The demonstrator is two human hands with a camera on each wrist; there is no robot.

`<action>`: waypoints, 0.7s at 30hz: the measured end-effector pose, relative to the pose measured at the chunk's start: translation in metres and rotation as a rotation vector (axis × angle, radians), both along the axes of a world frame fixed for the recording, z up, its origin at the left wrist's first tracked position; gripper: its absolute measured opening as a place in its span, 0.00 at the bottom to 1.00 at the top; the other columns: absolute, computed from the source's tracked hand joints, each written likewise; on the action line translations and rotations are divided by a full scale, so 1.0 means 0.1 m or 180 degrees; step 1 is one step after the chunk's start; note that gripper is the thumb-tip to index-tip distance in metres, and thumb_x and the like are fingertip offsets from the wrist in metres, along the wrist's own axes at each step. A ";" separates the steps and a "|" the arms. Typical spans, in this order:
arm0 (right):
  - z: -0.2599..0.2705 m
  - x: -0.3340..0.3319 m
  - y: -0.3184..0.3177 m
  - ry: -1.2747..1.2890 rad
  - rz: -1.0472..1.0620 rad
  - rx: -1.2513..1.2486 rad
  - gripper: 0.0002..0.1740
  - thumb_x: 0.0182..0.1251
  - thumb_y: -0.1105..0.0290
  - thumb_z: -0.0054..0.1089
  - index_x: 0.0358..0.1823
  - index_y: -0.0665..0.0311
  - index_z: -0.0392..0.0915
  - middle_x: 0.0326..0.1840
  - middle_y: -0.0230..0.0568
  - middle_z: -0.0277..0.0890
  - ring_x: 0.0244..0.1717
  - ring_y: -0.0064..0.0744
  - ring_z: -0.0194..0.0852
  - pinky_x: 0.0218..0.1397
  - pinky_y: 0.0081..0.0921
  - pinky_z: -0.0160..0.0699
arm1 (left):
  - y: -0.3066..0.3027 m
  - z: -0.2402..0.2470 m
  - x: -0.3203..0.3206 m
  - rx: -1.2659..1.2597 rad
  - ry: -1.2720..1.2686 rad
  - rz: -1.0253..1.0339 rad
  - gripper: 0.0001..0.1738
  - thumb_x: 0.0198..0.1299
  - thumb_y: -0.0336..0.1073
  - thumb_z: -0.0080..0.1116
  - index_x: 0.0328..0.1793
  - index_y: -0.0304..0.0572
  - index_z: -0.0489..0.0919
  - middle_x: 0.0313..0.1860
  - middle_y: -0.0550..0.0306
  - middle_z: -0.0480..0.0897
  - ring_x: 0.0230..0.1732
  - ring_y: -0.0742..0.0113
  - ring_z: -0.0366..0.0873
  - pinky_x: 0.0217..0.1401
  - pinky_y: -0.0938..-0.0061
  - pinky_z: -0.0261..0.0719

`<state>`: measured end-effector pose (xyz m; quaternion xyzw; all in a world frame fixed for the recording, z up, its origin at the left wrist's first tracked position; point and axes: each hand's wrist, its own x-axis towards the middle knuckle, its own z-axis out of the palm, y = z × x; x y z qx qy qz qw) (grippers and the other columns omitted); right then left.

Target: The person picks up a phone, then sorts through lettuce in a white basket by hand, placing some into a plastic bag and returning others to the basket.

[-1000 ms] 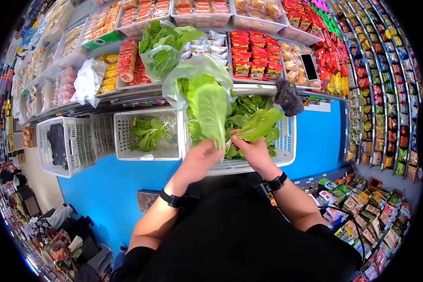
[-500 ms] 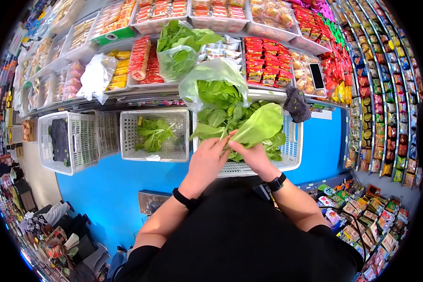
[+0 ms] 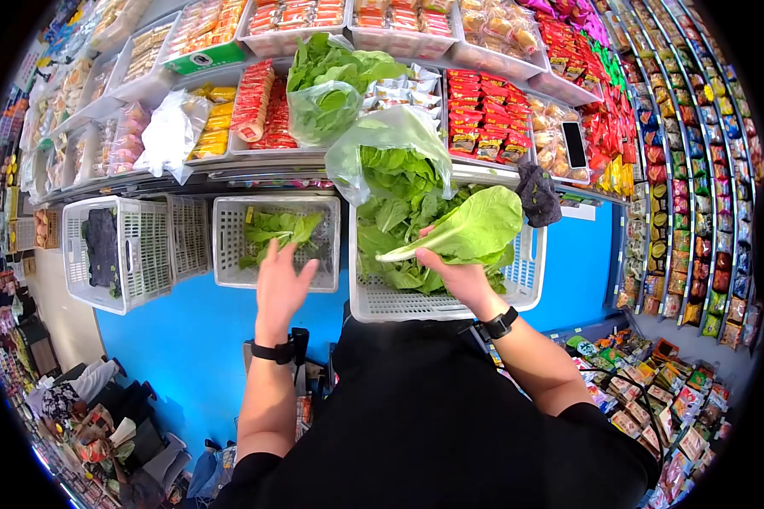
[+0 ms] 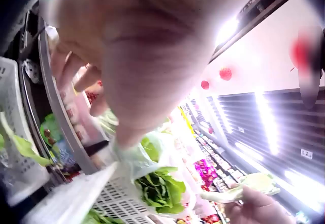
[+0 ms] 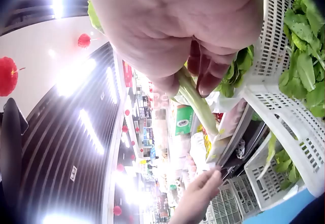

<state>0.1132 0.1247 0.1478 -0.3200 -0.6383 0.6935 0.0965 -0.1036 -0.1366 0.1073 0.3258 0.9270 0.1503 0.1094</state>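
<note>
Head view: one leafy green (image 3: 488,222) is pinched near its pale stem (image 3: 403,253) by the right hand (image 3: 460,276), its blade spread above the large white crate (image 3: 399,312). The left hand (image 3: 282,284) is held with fingers and thumb spread at the smaller crate (image 3: 229,282); whether anything in there is touched cannot be told. The leaf is judged light and floppy, easily creased or torn across the blade, so it is best gripped by the firmer stem, which may be slippery if damp.
</note>
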 end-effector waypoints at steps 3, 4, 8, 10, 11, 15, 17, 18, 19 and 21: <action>-0.03 -0.07 -0.10 -0.0057 0.0065 0.0515 0.18 0.75 0.69 0.74 0.62 0.63 0.82 0.60 0.34 0.87 0.58 0.25 0.83 0.64 0.29 0.82 | 0.46 0.30 0.20 0.1346 -0.2413 -0.0163 0.30 0.69 0.38 0.73 0.73 0.32 0.79 0.65 0.37 0.86 0.60 0.54 0.88 0.63 0.65 0.86; -0.07 -0.09 -0.13 -0.0064 0.0090 0.0480 0.20 0.75 0.69 0.74 0.64 0.63 0.82 0.60 0.34 0.86 0.59 0.25 0.83 0.65 0.29 0.82 | 0.57 0.29 0.33 0.1346 -0.2415 -0.0158 0.30 0.69 0.38 0.73 0.73 0.32 0.79 0.65 0.37 0.86 0.60 0.54 0.88 0.63 0.65 0.86; -0.05 -0.03 -0.03 0.0035 0.0507 0.0498 0.24 0.73 0.69 0.76 0.68 0.63 0.81 0.61 0.35 0.85 0.62 0.26 0.82 0.66 0.29 0.82 | 0.81 0.18 0.51 0.1686 -0.3262 -0.0173 0.21 0.70 0.32 0.71 0.68 0.34 0.84 0.55 0.51 0.90 0.49 0.70 0.86 0.54 0.74 0.85; 0.09 0.04 0.14 0.0239 0.0348 0.0179 0.25 0.73 0.71 0.76 0.69 0.63 0.80 0.62 0.35 0.84 0.62 0.26 0.81 0.66 0.30 0.82 | 0.86 0.17 0.46 0.1639 -0.2981 -0.0223 0.16 0.70 0.31 0.71 0.62 0.35 0.88 0.47 0.54 0.90 0.43 0.72 0.85 0.49 0.75 0.84; 0.15 0.08 0.23 0.0443 0.0197 -0.0148 0.27 0.72 0.72 0.76 0.70 0.64 0.80 0.63 0.36 0.84 0.62 0.26 0.81 0.66 0.31 0.82 | 0.87 0.18 0.42 0.1634 -0.2996 -0.0227 0.16 0.70 0.31 0.71 0.62 0.35 0.88 0.47 0.54 0.90 0.43 0.72 0.85 0.49 0.75 0.84; 0.12 0.20 0.50 -0.0354 -0.0043 -0.0556 0.22 0.72 0.75 0.73 0.67 0.65 0.83 0.56 0.32 0.87 0.57 0.23 0.82 0.62 0.29 0.83 | 1.01 0.10 0.15 0.1332 -0.2905 -0.0670 0.20 0.67 0.31 0.73 0.64 0.41 0.87 0.50 0.52 0.89 0.44 0.68 0.85 0.49 0.71 0.83; 0.35 -0.01 0.46 -0.0313 0.0042 -0.0093 0.17 0.74 0.76 0.70 0.63 0.66 0.85 0.53 0.31 0.88 0.54 0.23 0.83 0.60 0.27 0.83 | 1.19 0.03 0.01 0.1956 -0.1459 -0.0652 0.24 0.64 0.34 0.75 0.66 0.41 0.85 0.58 0.50 0.86 0.50 0.61 0.84 0.55 0.66 0.83; 0.38 -0.07 0.44 -0.0121 -0.0108 0.0144 0.16 0.74 0.77 0.69 0.61 0.66 0.85 0.56 0.33 0.88 0.56 0.24 0.83 0.62 0.28 0.82 | 1.29 -0.04 -0.09 0.1980 -0.0839 -0.0281 0.25 0.63 0.36 0.75 0.66 0.40 0.84 0.61 0.49 0.84 0.52 0.57 0.83 0.58 0.62 0.83; 0.44 -0.15 0.44 0.0077 -0.0252 0.0380 0.15 0.74 0.78 0.67 0.60 0.66 0.85 0.58 0.35 0.88 0.58 0.25 0.83 0.63 0.29 0.81 | 1.40 -0.05 -0.19 0.1988 -0.0213 0.0095 0.27 0.62 0.38 0.75 0.66 0.40 0.83 0.64 0.48 0.83 0.54 0.53 0.83 0.61 0.59 0.82; 0.51 -0.34 0.51 -0.0024 0.0116 0.1324 0.16 0.71 0.78 0.69 0.59 0.64 0.85 0.57 0.39 0.89 0.58 0.32 0.86 0.63 0.31 0.83 | 1.68 0.04 -0.33 0.1972 0.0387 0.0147 0.25 0.63 0.39 0.74 0.64 0.39 0.83 0.62 0.48 0.84 0.54 0.51 0.83 0.62 0.57 0.81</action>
